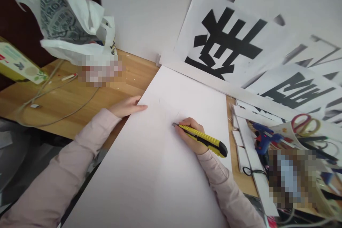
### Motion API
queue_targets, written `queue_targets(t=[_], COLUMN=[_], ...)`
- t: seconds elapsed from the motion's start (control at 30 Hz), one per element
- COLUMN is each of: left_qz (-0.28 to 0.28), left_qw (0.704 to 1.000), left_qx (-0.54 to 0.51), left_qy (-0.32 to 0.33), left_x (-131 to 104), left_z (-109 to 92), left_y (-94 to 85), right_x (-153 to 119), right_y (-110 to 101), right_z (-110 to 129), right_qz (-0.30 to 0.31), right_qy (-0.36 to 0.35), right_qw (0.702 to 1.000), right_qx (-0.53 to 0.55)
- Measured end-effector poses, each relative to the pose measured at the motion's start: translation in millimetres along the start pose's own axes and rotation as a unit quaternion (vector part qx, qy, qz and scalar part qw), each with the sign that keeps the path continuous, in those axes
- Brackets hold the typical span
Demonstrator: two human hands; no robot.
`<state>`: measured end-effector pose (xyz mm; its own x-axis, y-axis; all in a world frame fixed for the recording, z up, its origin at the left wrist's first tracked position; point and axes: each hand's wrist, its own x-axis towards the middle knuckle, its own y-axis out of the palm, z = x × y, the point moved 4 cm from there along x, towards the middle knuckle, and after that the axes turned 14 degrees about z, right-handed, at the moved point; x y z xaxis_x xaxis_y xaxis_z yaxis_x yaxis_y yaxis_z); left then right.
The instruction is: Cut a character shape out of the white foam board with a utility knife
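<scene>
A large white board (149, 171) lies across the desk and reaches past its near edge. My right hand (191, 137) is closed around a yellow and black utility knife (204, 139), its blade tip pointing left, close over the board's surface. Whether the blade touches the board I cannot tell. At the board's left edge rests my left hand (129, 107), thumb on top and the other fingers along or beneath the edge, partly hidden. Two short faint marks show on the board above the knife.
Behind the board lean white sheets with black characters (232, 39). On the right are a blue glue gun (267, 137), scissors (304, 123) and white strips (253, 160). To the left, a plastic bag (72, 25), a thin cable (77, 111) and a yellow-green carton (21, 64) occupy the wooden desk.
</scene>
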<state>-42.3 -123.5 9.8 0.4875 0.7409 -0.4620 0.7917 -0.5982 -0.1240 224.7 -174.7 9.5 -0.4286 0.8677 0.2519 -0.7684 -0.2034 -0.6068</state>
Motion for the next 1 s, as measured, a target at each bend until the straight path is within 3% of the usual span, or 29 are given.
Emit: queue_targets(t=[0.13,0.4,0.6,1.0], left_qz=[0.005,-0.066,-0.084,-0.094], left_qw=[0.997,0.984,0.978,0.972], left_qx=[-0.072,-0.135,-0.163,-0.192], left_qy=[0.034,0.097,0.098,0.097], left_x=[-4.2,-5.6,-7.2,-7.8], left_z=[6.9,13.1,10.2,6.0], left_y=[4.9,13.5,14.7,14.4], right_x=[0.1,-2.3,-5.6,-5.0], right_y=[0.1,1.5,2.5,2.8], right_z=[-0.7,-4.3,-10.0,-7.3], right_qz=[-0.014,-0.004,-0.008,0.048], right_qy=[-0.034,-0.072,-0.092,-0.128], right_qw=[0.999,0.997,0.995,0.99], right_qx=[0.018,0.032,0.027,0.026])
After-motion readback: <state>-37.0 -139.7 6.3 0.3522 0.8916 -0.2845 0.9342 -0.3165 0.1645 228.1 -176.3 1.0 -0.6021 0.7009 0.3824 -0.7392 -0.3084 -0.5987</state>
